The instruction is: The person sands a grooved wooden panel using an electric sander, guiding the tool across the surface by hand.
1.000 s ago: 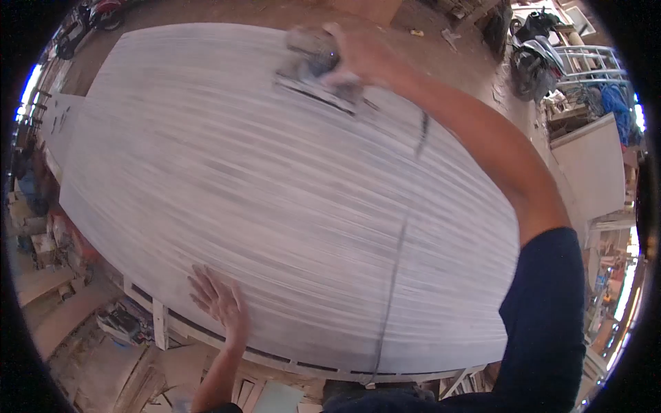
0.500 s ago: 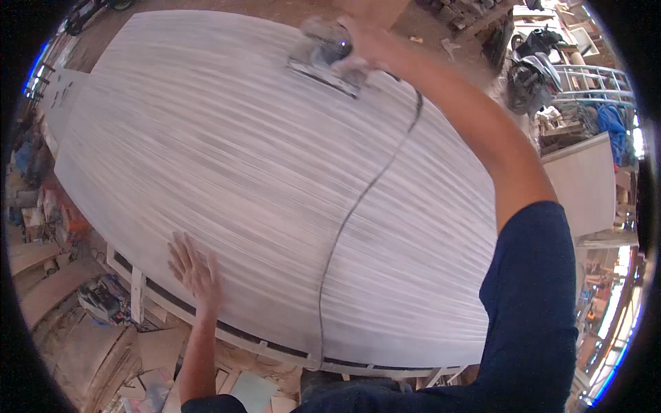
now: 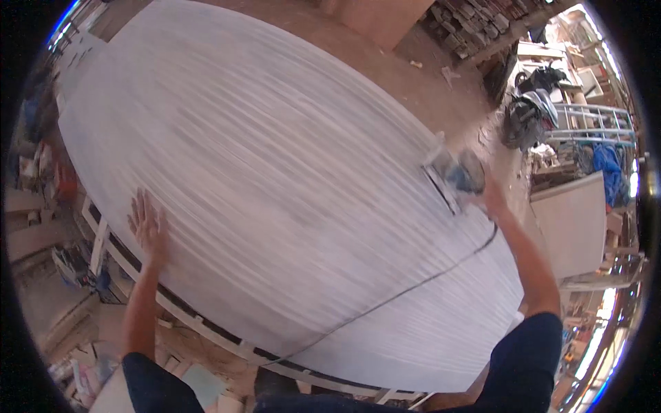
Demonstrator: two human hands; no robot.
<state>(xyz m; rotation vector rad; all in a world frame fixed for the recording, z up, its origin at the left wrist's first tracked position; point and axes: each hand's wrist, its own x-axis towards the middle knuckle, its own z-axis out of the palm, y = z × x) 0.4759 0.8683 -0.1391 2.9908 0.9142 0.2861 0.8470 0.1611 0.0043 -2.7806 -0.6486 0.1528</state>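
Note:
A large pale, streaky panel (image 3: 275, 179) fills the middle of the head view. At its far right edge my right hand (image 3: 487, 196) is closed on a corded power tool (image 3: 458, 173), whose flat base lies on the panel; motion blurs both. From the tool a dark cord (image 3: 385, 301) runs across the panel to the near edge by my body. My left hand (image 3: 149, 226) lies on the panel near its left front edge, fingers spread, holding nothing.
A motorbike (image 3: 529, 113) and a metal ladder-like frame (image 3: 592, 124) stand at the right, above a leaning pale board (image 3: 571, 224). Stacked wood (image 3: 475, 24) lies at the back. Wood scraps and a small machine (image 3: 72, 267) are on the floor at the left.
My right hand and the tool have moved from the far edge toward the right end of the panel. The cord has swung right with them. The view has shifted, and my left hand stays on the panel.

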